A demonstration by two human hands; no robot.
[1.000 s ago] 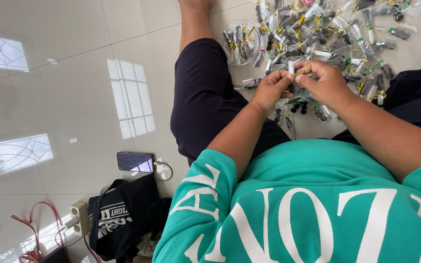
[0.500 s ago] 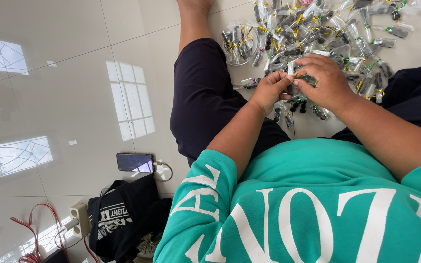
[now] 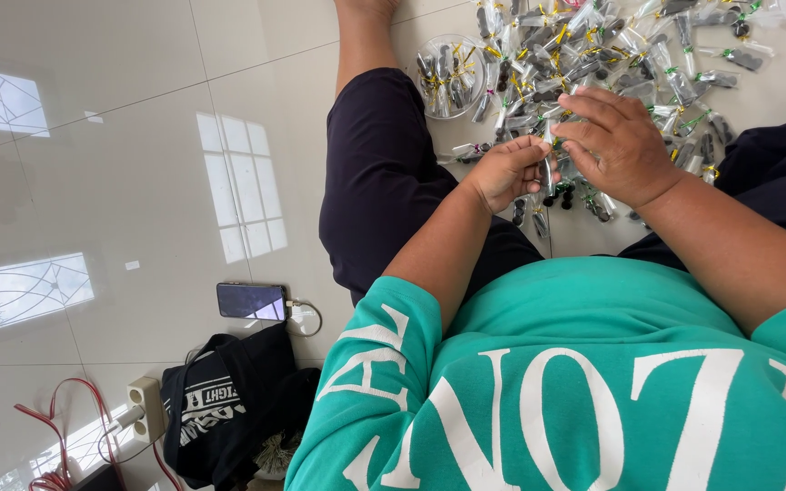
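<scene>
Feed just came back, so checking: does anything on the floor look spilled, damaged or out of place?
Nothing looks damaged. The small clear tied packets lie in a loose heap on the white tiled floor, some in a clear round tub. Both hands, left hand and right hand, pinch one packet.

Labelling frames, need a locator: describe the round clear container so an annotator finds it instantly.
Start at the person's bare lower leg stretched across the white tiled floor. Just beside it, at the near edge of the heap of small clear packets, sits the round clear container. It alone is a rigid, circular tub holding packets; everything around it is loose flat bags tied with yellow and green twists.
</scene>
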